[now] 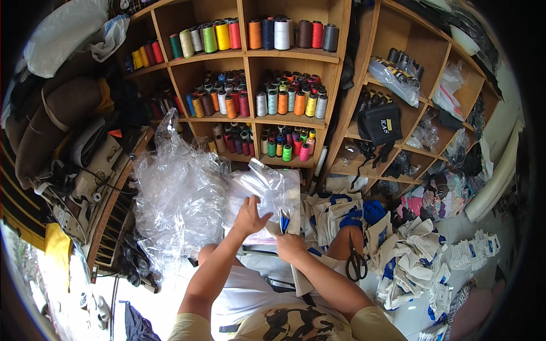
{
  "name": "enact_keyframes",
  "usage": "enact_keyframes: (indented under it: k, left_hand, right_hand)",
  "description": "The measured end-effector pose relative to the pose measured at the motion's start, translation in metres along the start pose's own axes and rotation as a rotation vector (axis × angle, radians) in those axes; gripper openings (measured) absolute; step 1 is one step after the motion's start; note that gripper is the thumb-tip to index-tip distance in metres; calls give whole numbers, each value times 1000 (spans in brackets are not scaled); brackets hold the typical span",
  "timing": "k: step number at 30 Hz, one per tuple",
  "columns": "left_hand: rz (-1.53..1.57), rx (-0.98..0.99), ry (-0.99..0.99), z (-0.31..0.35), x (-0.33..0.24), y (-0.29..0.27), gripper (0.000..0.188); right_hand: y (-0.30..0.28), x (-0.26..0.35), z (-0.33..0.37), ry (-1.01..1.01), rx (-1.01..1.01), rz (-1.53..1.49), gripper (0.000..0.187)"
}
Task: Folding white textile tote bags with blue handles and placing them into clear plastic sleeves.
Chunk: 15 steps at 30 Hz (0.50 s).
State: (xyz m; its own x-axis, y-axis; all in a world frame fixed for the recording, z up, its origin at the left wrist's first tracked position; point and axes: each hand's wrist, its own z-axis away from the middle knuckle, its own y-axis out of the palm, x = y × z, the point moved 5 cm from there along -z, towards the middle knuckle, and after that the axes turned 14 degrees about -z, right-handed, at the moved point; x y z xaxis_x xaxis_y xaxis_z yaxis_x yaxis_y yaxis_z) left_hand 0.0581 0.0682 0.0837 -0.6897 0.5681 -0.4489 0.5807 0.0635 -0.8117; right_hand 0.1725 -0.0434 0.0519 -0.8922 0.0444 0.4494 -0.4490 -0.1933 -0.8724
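Observation:
My left hand (pixel 250 217) is open, thumb and fingers apart, over a white stack of flat plastic packs (pixel 236 190) in front of me. Crumpled see-through film (pixel 264 181) lies on that stack, close to my fingertips. Closed around a cream cloth piece with a blue inside (pixel 284 223), my right hand (pixel 291 248) holds it upright. Its upper opening faces my left hand; the part inside my fist is hidden. A length of cream cloth (pixel 301 282) hangs below the right wrist, and whether it belongs to the same piece I cannot tell.
Black-handled scissors (pixel 356 266) rest by my right knee. A big heap of see-through plastic (pixel 179 196) rises on the left. Cream and blue cloth pieces (pixel 412 250) pile on the floor at right. Wooden shelves (pixel 250 57) with thread cones stand ahead; a sewing machine (pixel 94 173) is far left.

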Motion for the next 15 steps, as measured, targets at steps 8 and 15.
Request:
enact_keyframes:
  k: [8, 15]
  left_hand:
    - [-2, 36, -207, 24, 24, 35, 15]
    - [-152, -137, -200, 29, 23, -30, 7]
  right_hand:
    - [1, 6, -2, -25, 43, -25, 15]
    - [-6, 4, 0, 37, 61, -58, 15]
